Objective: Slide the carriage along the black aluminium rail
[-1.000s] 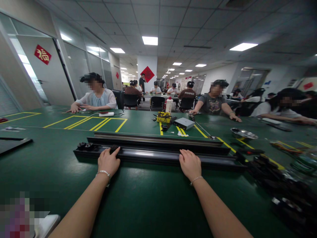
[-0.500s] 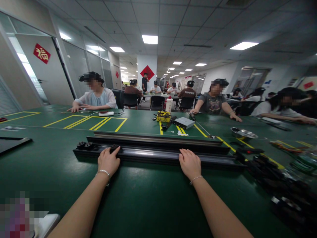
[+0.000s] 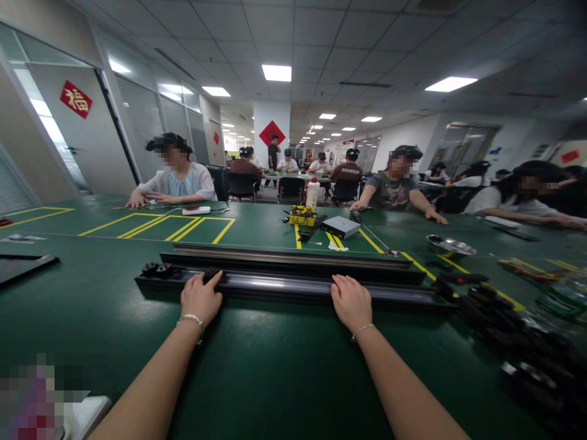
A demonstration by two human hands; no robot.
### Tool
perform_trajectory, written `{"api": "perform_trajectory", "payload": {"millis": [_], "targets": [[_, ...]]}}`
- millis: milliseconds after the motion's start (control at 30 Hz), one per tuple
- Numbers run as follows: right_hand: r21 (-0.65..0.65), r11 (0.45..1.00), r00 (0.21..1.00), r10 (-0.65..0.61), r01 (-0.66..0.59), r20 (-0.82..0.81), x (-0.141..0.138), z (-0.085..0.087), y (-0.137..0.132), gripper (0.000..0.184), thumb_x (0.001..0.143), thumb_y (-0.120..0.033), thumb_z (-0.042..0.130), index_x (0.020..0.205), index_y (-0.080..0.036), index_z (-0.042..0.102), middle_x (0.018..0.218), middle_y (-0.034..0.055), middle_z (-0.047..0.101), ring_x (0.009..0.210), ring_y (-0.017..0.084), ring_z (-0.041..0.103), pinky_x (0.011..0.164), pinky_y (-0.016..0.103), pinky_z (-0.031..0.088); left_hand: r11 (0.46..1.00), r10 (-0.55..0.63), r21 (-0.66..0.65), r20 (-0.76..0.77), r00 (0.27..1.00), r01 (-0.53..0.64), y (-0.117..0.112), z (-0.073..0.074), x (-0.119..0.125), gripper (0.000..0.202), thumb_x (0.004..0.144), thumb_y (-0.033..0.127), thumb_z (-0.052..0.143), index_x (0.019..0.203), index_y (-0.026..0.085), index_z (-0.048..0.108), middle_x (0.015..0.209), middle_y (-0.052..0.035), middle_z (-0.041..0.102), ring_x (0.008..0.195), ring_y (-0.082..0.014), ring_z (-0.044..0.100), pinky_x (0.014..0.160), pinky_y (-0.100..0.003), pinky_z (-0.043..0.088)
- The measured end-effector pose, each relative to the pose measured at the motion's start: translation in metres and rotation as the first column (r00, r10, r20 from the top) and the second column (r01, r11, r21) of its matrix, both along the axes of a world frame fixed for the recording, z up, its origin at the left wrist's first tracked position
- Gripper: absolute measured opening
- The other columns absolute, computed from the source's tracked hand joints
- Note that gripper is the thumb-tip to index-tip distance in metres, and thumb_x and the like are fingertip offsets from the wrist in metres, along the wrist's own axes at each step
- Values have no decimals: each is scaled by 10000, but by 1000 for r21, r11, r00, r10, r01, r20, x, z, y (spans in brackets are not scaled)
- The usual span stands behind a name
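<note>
A long black metal rail lies across the table in front of me. On its left part rests my left hand, palm down and fingers apart, one digit stretched toward a small black piece in the channel. Further right, my right hand lies on the near edge of the same rail, fingers stretched forward and not wrapped round it; its thumb is hidden. Behind runs a second black rail, parallel to the first. Small black knob-like parts sit at the left end of the near rail.
Black parts are heaped at the right, by a clear plastic bottle. A metal bowl, a grey box and a yellow item with cables stand beyond the rails. People sit across the table. A black frame lies left.
My hands and the rails stay where they were. A standing person in the far background has shifted slightly right.
</note>
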State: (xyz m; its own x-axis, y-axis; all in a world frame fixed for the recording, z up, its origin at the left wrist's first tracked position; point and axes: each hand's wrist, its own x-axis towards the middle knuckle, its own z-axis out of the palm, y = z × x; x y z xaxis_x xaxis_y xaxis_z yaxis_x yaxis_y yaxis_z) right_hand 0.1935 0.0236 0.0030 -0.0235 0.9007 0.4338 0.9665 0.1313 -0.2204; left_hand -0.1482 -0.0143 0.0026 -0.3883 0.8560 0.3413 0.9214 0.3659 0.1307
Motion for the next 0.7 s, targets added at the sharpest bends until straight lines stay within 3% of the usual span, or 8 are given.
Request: {"api": "perform_trajectory", "payload": {"millis": [700], "targets": [[-20, 1000, 1000, -9, 9, 4, -1, 1, 0, 400, 841, -333, 285, 1137, -239, 536, 1195, 25, 533, 1143, 181, 395, 908, 355, 269, 1000, 8, -24, 27, 1000, -7, 0, 1, 1, 528, 679, 241, 467, 1203, 309, 480, 1211, -77, 463, 1162, -267, 340, 946, -384, 299]]}}
